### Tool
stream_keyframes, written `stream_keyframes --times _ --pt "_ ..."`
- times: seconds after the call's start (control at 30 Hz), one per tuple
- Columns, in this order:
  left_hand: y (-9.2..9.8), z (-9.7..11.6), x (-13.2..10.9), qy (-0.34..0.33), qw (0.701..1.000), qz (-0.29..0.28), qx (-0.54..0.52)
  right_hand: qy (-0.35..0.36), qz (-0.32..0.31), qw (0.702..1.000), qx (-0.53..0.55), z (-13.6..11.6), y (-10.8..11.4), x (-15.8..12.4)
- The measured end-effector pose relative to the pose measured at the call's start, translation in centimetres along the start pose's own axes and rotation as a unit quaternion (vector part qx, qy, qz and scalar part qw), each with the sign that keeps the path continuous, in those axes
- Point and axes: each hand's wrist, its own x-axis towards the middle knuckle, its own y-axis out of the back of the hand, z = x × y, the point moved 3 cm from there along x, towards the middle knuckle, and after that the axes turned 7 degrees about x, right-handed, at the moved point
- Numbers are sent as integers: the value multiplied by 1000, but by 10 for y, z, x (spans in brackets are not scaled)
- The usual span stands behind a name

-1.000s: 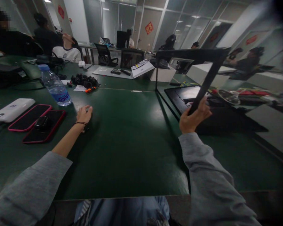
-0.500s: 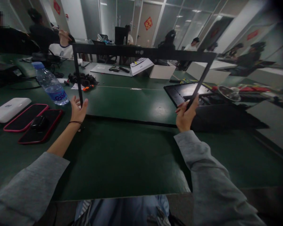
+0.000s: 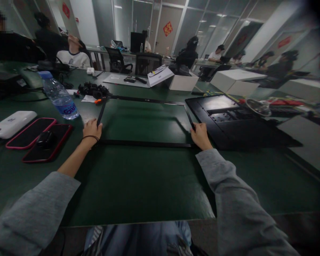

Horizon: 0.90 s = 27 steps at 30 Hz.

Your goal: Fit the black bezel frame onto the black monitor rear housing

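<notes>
A thin black screen bezel (image 3: 146, 143), an empty rectangular frame, is tipped down low over the green table between my hands. My left hand (image 3: 92, 130) grips its left side bar, fingers over the top. At the opposite bar my right hand (image 3: 201, 136) is closed round the strip. The far bar carries a small light mark at its middle. Whether the far bar touches the table I cannot tell. Just right of my right hand lies a black panel (image 3: 256, 133) with an opening showing inner parts.
A water bottle (image 3: 59, 96), two red-edged phones (image 3: 32, 133) and a white power bank (image 3: 12, 124) stand to the left. Dark cables (image 3: 92, 89) lie behind my left hand. White boxes (image 3: 184, 80) and a clear bowl-like item (image 3: 258, 106) are farther back. Several people sit beyond.
The bezel's far bar has swung down and away, from upright to nearly flat. Both hands have kept hold and turned over with it; my right hand has shifted slightly left.
</notes>
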Motion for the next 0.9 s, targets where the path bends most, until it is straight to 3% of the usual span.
stream_keyframes --times 0.2,0.7,0.8,0.9 --pt "1 -2 -3 -5 1000 -8 -1 -19 -56 996 -68 4 -5 -3" --pt "3 0 -6 -26 1000 -13 8 -34 -105 984 -140 -8 7 -10" --pt "7 5 -6 -28 999 -1 17 -42 -90 990 -103 -16 10 -9" --pt "18 12 -7 -31 998 59 -15 -54 -13 997 -49 -27 19 -7"
